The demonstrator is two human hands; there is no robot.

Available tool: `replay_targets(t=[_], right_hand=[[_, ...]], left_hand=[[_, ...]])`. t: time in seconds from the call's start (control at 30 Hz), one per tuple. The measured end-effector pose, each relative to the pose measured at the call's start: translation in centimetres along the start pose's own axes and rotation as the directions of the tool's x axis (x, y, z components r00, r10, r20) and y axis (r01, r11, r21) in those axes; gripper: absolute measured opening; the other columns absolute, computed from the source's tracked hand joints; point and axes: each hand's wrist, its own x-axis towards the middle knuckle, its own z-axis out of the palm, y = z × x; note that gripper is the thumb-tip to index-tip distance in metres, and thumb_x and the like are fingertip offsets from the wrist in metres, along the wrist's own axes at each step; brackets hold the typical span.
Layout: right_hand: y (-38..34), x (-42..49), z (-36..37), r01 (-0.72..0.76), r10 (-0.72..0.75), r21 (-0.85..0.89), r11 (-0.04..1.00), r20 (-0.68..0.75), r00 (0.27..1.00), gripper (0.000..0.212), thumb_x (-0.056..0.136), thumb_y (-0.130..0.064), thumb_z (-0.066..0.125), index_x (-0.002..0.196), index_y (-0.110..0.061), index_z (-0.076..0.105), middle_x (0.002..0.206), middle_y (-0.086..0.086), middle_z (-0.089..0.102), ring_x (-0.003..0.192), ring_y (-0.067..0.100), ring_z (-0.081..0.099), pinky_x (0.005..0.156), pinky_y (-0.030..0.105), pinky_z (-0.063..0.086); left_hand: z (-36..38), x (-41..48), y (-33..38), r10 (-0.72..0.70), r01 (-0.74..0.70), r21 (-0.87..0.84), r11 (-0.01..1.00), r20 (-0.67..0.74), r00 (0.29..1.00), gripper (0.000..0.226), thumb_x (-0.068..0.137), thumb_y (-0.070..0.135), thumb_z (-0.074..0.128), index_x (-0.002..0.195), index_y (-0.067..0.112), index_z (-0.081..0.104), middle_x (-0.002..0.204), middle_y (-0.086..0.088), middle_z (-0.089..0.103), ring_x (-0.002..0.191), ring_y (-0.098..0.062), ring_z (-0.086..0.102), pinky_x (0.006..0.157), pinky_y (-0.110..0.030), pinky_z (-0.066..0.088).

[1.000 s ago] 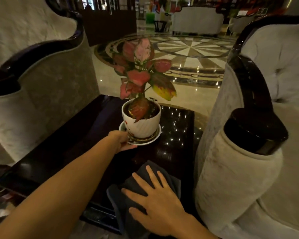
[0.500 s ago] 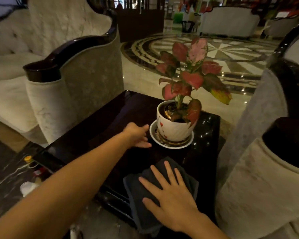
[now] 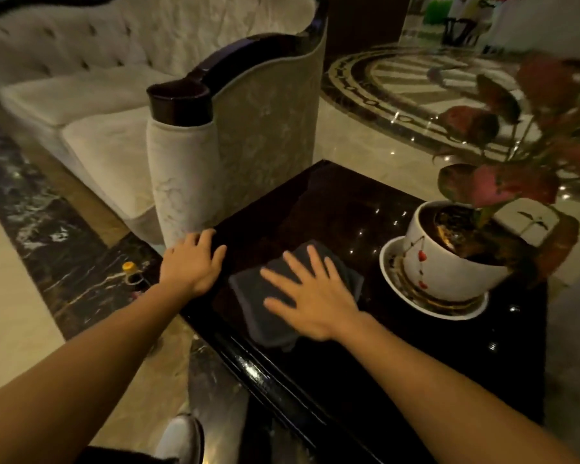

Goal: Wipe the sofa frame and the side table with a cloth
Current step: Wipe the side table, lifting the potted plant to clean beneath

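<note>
A dark folded cloth (image 3: 258,296) lies on the glossy dark side table (image 3: 335,209). My right hand (image 3: 310,294) presses flat on the cloth with fingers spread. My left hand (image 3: 191,264) rests palm down on the table's left front corner, fingers apart, holding nothing. Just behind that hand rises the cream sofa's arm, capped with a dark wooden frame (image 3: 181,102) that curves up toward the backrest.
A white pot with a red-leaved plant (image 3: 449,259) stands on a saucer at the table's right side. A small bottle with a yellow cap (image 3: 131,276) stands on the marble floor left of the table. My shoe (image 3: 181,440) shows at the bottom.
My left hand left the pot's saucer and came back to the table's left front corner. The cloth and my right hand slid left. The view swung left, toward the left sofa.
</note>
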Motion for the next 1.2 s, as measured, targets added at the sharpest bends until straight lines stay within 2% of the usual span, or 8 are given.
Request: replay_targets(t=[0.2,0.3,0.43,0.63,0.83,0.93,1.03,1.2], right_hand=[[5.5,9.4,-3.7,-0.53,0.522,0.058,0.846,0.106,0.846,0.068,0.096,-0.074,0.013,0.157,-0.048,-0.002,0.169,0.003,-0.013,0.148,0.046,-0.023,0.119,0.063,-0.01],[1.4,5.4,-0.7,-0.05,0.05,-0.006,0.999,-0.015,0.999,0.061,0.095,-0.073,0.015,0.152,-0.058,0.001,0.17,0.0,-0.004,0.151,0.041,-0.019,0.119,0.058,-0.01],[-1.6,-0.9,1.7,0.435,-0.436,-0.017,0.9,-0.024,0.9,0.054,0.097,-0.076,0.021,0.148,-0.067,0.003,0.17,-0.008,0.004,0.153,0.031,-0.019,0.119,0.047,-0.016],[3.1,9.3,-3.7,-0.538,0.538,0.089,0.839,0.025,0.843,0.068,0.097,-0.07,0.017,0.158,-0.044,0.004,0.17,0.007,-0.007,0.149,0.049,-0.018,0.118,0.065,-0.007],[0.0,6.7,0.2,0.161,-0.162,0.017,0.987,0.036,0.986,0.058,0.083,-0.088,0.002,0.138,-0.076,-0.01,0.168,-0.015,-0.006,0.15,0.03,-0.022,0.118,0.053,-0.011],[5.2,8.8,-2.3,-0.172,0.172,0.017,0.985,-0.01,0.985,0.062,0.091,-0.08,0.017,0.15,-0.062,0.006,0.17,-0.006,0.001,0.152,0.039,-0.012,0.121,0.057,-0.003],[7.8,11.2,-4.5,-0.699,0.704,0.11,0.707,-0.011,0.71,0.068,0.096,-0.071,0.019,0.158,-0.045,0.008,0.17,0.007,-0.003,0.149,0.051,-0.015,0.118,0.066,-0.006],[4.3,10.7,-1.5,-0.35,0.353,0.078,0.933,-0.02,0.935,0.068,0.087,-0.081,0.013,0.151,-0.06,0.007,0.17,0.0,-0.003,0.149,0.046,-0.02,0.116,0.063,-0.011]], left_hand=[[1.0,-0.2,-0.7,0.022,-0.021,0.025,0.999,-0.05,0.998,0.061,0.097,0.058,0.02,0.146,0.023,0.033,0.144,-0.01,0.048,0.13,-0.033,0.046,0.103,-0.048,0.038],[0.8,0.0,-0.7,0.014,-0.013,0.027,1.0,-0.043,0.999,0.058,0.098,0.056,0.022,0.146,0.025,0.033,0.146,-0.008,0.046,0.132,-0.032,0.045,0.104,-0.048,0.037],[0.7,0.0,-0.6,0.017,-0.017,0.031,0.999,-0.015,1.0,0.056,0.099,0.053,0.022,0.147,0.025,0.031,0.15,-0.007,0.041,0.136,-0.031,0.04,0.107,-0.05,0.033],[0.0,-0.3,0.0,0.019,-0.019,0.032,0.999,0.007,1.0,0.058,0.1,0.052,0.021,0.15,0.024,0.028,0.152,-0.007,0.038,0.139,-0.031,0.036,0.11,-0.05,0.031],[-0.1,-0.7,0.0,-0.005,0.005,0.03,1.0,0.018,1.0,0.061,0.099,0.053,0.022,0.149,0.02,0.029,0.152,-0.008,0.039,0.138,-0.031,0.037,0.108,-0.048,0.032],[-0.3,-0.6,0.2,0.005,-0.005,0.011,1.0,0.015,1.0,0.061,0.099,0.053,0.021,0.15,0.019,0.028,0.152,-0.009,0.039,0.139,-0.032,0.037,0.109,-0.047,0.031],[-0.2,-0.7,0.4,0.015,-0.017,0.042,0.999,0.049,0.999,0.061,0.1,0.052,0.018,0.151,0.019,0.024,0.154,-0.009,0.035,0.14,-0.034,0.035,0.111,-0.05,0.031],[-0.4,0.7,2.2,-0.099,0.094,0.04,0.995,0.154,0.983,0.067,0.093,0.062,0.022,0.148,0.023,0.021,0.154,-0.015,0.03,0.136,-0.045,0.033,0.108,-0.06,0.03]])
